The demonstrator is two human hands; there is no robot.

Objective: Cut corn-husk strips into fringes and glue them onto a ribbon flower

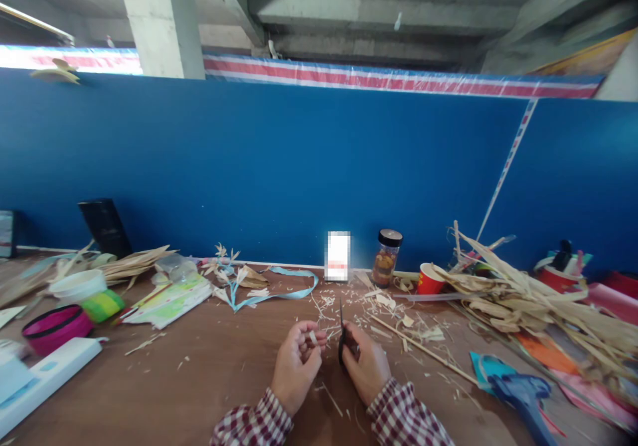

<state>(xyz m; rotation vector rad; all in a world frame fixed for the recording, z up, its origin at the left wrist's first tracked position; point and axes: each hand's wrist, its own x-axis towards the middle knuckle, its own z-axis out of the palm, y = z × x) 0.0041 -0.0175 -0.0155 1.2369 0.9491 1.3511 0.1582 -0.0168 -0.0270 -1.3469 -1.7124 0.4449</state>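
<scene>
Here, near the back edge of the counter [199, 379], a black-lidded jar [385, 265] stands upright, brown-amber matter visible inside. Just right of it is a red cup [430, 280], its contents hard to make out. Toward the right edge, a red tub [558, 283] holds a few upright items, one of them black. On the left side are a white bowl [77, 288] and a black-rimmed magenta container [57, 330].

The back edge runs along a blue partition [279, 167]. A power strip [50, 383] takes up the front left corner; a husk pile [573, 306] and a blue glue gun [523, 393] crowd the right. Between power strip and hands, the brown surface carries only scattered scraps; more shavings [326, 306] lie beyond the fingers.

Both hands are near the front edge, side by side and apart, forearms angled inward. The left hand [296, 366] pinches a small pale piece [313, 337] at its curled fingertips. The right hand's [366, 359] grip is closed around scissors [341, 347], blades toward the back edge.
</scene>
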